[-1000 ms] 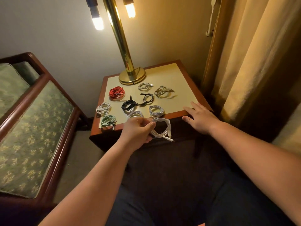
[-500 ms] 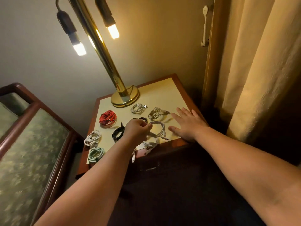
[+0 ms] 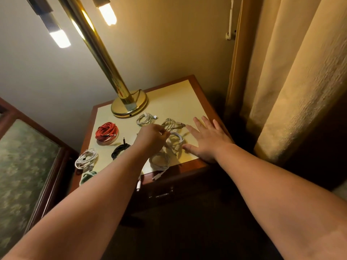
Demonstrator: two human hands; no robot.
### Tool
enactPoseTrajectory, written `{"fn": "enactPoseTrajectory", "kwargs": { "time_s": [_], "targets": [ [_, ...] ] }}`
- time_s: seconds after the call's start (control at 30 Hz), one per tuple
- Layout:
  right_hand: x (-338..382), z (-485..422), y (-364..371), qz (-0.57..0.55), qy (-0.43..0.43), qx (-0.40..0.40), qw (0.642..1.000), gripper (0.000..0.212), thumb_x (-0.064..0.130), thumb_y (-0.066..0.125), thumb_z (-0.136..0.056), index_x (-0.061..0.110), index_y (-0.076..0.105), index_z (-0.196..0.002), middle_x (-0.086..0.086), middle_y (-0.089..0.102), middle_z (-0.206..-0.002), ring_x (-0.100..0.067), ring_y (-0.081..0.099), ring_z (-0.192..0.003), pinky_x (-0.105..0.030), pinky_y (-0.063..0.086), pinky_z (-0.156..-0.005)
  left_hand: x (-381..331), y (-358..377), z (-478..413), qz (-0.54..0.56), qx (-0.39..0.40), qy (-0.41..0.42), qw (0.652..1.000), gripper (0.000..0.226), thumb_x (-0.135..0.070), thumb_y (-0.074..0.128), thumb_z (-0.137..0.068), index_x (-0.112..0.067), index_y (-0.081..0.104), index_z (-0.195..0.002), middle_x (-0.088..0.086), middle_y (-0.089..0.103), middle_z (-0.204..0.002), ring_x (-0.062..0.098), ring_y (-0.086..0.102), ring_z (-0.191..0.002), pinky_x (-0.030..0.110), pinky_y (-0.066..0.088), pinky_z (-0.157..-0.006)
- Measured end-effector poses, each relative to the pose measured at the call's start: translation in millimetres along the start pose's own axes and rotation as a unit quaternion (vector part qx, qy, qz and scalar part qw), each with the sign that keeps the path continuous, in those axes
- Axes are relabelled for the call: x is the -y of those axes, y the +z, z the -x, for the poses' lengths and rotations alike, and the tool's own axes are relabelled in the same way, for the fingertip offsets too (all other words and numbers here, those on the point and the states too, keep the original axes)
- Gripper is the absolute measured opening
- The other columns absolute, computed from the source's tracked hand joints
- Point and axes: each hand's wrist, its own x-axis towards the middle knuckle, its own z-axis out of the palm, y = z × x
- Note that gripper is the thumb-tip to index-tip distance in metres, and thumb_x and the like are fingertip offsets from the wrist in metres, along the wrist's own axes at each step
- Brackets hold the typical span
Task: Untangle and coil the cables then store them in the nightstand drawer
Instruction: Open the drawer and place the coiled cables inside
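Several coiled cables lie on the nightstand (image 3: 199, 102). My left hand (image 3: 152, 136) hovers over the middle of the top and pinches a white coiled cable (image 3: 176, 140) that rests on the surface. My right hand (image 3: 206, 139) lies flat on the top beside that coil, fingers spread. Around them lie a red coil (image 3: 106, 131), a black coil (image 3: 120, 150), a white coil (image 3: 86, 160) at the left, a green coil (image 3: 87, 176), a white coil (image 3: 145, 118) by the lamp, a beige coil (image 3: 170, 124) and a white coil (image 3: 160, 162) at the front edge. The drawer front (image 3: 169, 190) below looks closed.
A brass lamp (image 3: 129, 105) stands at the back of the nightstand, its stem leaning over the top with lit bulbs (image 3: 108, 13) above. A curtain (image 3: 293, 77) hangs at the right. An upholstered bed frame (image 3: 28, 166) sits at the left. The wall is just behind.
My left hand carried the white coil from the front edge up onto the middle of the top. My right hand slid from the front edge onto the surface. The camera moved closer.
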Motion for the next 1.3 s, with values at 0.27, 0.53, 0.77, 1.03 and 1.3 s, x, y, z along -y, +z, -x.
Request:
{"fn": "enactPoseTrajectory", "kwargs": {
  "time_s": [0.27,0.53,0.77,1.03,1.3],
  "targets": [
    [1.3,-1.4,1.5,0.001,0.012,0.000,1.000,0.086,0.083,0.018,-0.090,0.039,-0.002,-0.161,-0.001,-0.014,-0.171,-0.034,-0.016,-0.156,-0.059,-0.006,-0.124,-0.6,8.0,-1.3,-0.077,-0.004,0.039,0.996,0.026,-0.034,0.063,-0.098,-0.014,0.074,-0.110,0.003,0.072,-0.095,0.016,0.064,-0.082,0.030,0.054,-0.068],
    [3.2,0.8,-0.6,0.006,0.013,0.009,1.000,0.088,0.085,0.015,-0.089,0.038,-0.003,-0.162,-0.001,-0.013,-0.171,-0.032,-0.015,-0.156,-0.058,-0.006,-0.125,-6.5,2.0,55.6,-0.019,-0.063,0.073,0.995,0.038,-0.033,0.066,-0.096,-0.018,0.060,-0.130,-0.001,0.066,-0.118,0.012,0.059,-0.096,0.024,0.043,-0.077],
    [5.8,6.6,-3.9,0.011,0.017,0.020,1.000,0.092,0.087,0.011,-0.086,0.037,-0.002,-0.162,0.000,-0.013,-0.171,-0.030,-0.013,-0.157,-0.057,-0.005,-0.125,30.0,27.6,189.9,0.179,0.018,0.062,0.982,0.008,-0.023,0.070,-0.096,-0.030,0.073,-0.092,-0.008,0.073,-0.081,0.006,0.066,-0.070,0.021,0.053,-0.063],
    [11.2,18.4,-3.0,0.013,0.041,0.012,0.999,0.089,0.085,0.013,-0.089,0.037,0.001,-0.162,0.000,-0.007,-0.172,-0.029,-0.007,-0.158,-0.057,-0.001,-0.125,122.6,116.0,187.1,0.326,-0.009,-0.260,0.909,0.041,-0.024,0.078,-0.088,-0.016,0.063,-0.125,0.010,0.074,-0.091,0.020,0.069,-0.072,0.033,0.057,-0.057],
    [15.2,26.5,4.8,0.024,0.067,-0.002,0.997,0.088,0.085,0.014,-0.089,0.037,0.005,-0.162,0.002,-0.004,-0.172,-0.027,-0.003,-0.158,-0.055,0.001,-0.126,122.9,151.0,160.4,0.550,-0.021,-0.344,0.761,0.059,-0.013,0.080,-0.086,-0.022,0.056,-0.139,0.012,0.064,-0.131,0.030,0.062,-0.121,0.034,0.057,-0.073]
  ]
}}
